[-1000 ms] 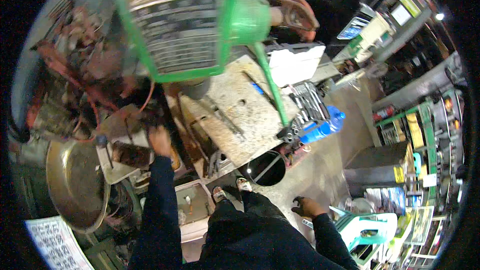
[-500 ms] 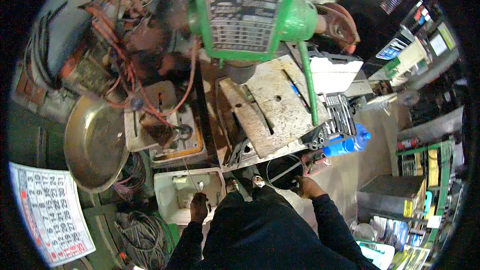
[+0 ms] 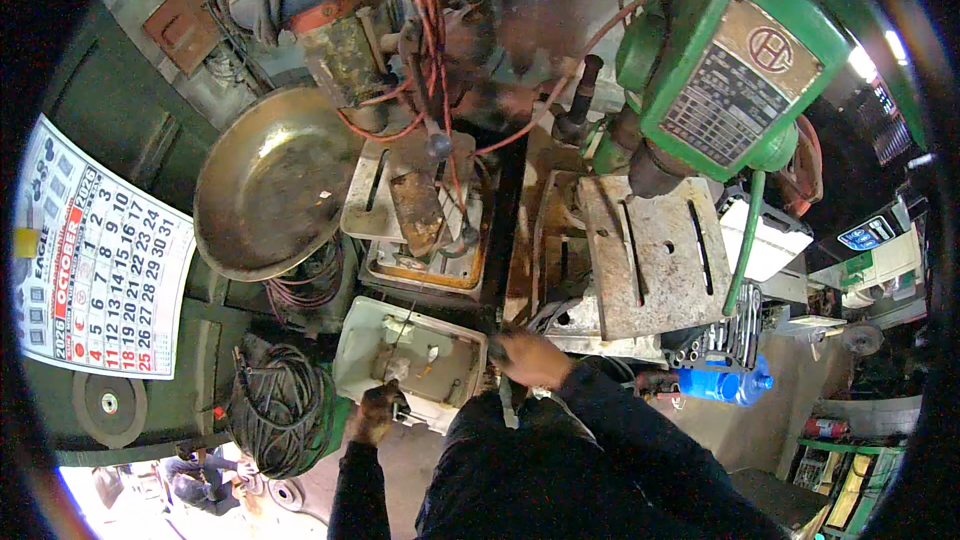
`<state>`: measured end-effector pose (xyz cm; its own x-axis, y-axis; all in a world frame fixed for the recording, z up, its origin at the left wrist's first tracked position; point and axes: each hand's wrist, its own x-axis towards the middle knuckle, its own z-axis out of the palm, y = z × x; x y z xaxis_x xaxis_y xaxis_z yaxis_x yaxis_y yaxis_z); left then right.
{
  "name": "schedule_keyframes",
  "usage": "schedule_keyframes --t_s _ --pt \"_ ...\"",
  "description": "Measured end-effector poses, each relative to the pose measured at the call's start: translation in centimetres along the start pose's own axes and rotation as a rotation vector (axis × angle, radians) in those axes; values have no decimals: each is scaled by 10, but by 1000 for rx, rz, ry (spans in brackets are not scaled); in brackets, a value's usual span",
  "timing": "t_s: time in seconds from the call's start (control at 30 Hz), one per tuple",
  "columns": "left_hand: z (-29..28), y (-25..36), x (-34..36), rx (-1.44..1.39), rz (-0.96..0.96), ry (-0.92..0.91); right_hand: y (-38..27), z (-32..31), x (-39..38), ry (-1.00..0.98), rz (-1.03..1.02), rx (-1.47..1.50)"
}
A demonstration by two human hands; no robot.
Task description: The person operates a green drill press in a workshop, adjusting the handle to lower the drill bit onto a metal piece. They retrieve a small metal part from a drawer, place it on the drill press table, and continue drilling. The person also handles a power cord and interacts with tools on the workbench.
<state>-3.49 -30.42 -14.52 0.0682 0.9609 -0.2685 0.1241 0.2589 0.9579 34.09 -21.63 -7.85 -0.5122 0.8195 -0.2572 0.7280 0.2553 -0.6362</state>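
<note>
- At 7 o'clock in the head view, a worker's left hand (image 3: 378,412) is curled tight, apparently around a thin rod (image 3: 400,340); gripped near its lower end, the rod probably leaves its far end free to reach across the cream tub (image 3: 432,410).
- The tub sits at 7 o'clock too, just beyond that hand, its raised walls likely there to contain the loose bits on its floor.
- At 5 o'clock, the right hand (image 3: 535,358) lies beside the near edge of the drill press base (motion blur hides its fingers, so how far they are open, or what they hold, cannot be told).
- A green drill press head (image 3: 745,70) looms at 2 o'clock over a slotted table (image 3: 655,250) at 3, the slots presumably meant for clamp bolts.
- At 10 o'clock, a rusty block (image 3: 415,210) rests on a second slotted plate (image 3: 365,190), which probably serves as a steady base.
- At 8 o'clock, black cable (image 3: 275,410) is coiled, likely against tangles.
</note>
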Motion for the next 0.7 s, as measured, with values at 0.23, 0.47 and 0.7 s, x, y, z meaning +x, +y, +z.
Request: schedule_keyframes --t_s 0.23,0.47,0.7 --pt "-26 200 -32 -1049 255 -192 -83 -57 168 475 193 -247" --pt "17 238 -17 -466 134 210 -81 -73 197 388 349 -149" --pt "56 258 7 -397 120 -10 -81 -67 -31 420 176 62"
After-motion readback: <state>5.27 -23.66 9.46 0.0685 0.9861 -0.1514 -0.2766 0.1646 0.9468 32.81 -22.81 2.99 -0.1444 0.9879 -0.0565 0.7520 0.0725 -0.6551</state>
